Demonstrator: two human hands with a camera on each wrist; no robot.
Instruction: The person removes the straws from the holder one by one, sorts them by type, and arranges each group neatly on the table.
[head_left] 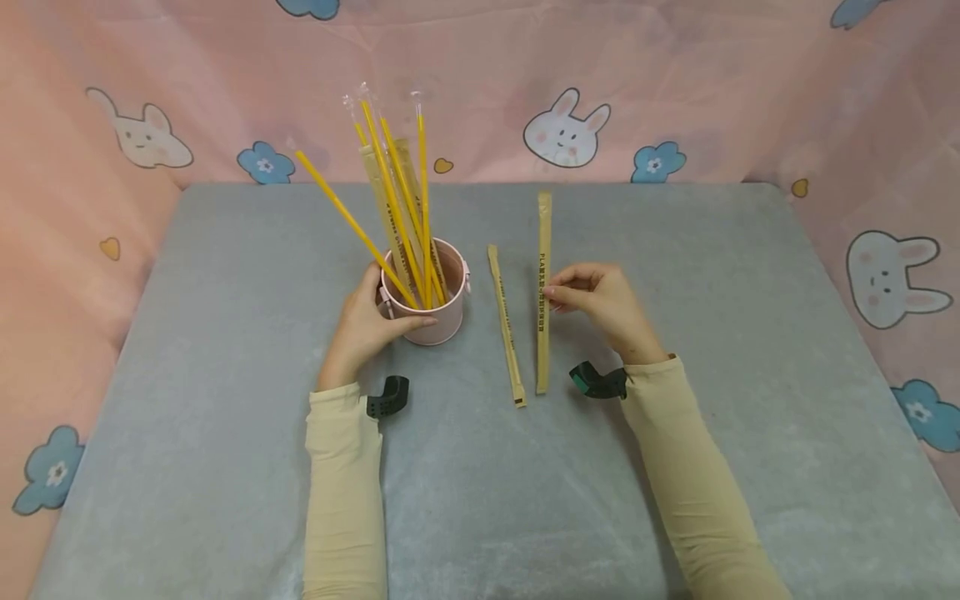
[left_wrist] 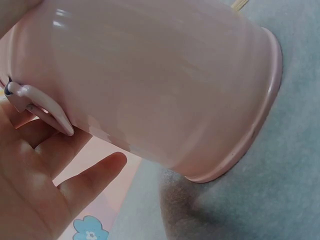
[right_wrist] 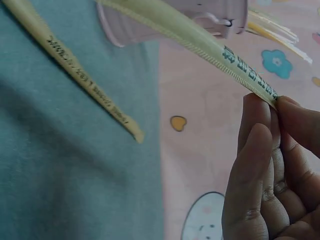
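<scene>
Two hands are busy above a gray table [head_left: 225, 417]: the left hand [head_left: 360, 329] curls around a pink bucket [head_left: 438, 327] of straws; the right hand [head_left: 603, 308] pinches a paper-wrapped straw [head_left: 543, 275] by one side, right of the bucket. With so slight a grip, the wrapped straw could swivel or slip. Its long axis runs nearly straight toward the table's far edge, printing along its length.

The paper wrapper [head_left: 543, 333] in the right hand [head_left: 606, 308] reads "PLA", then Chinese characters too small to read surely. Print on the second wrapper [head_left: 506, 327] and the bucket's [head_left: 441, 323] upright wrappers [head_left: 381, 196] is illegible.
</scene>
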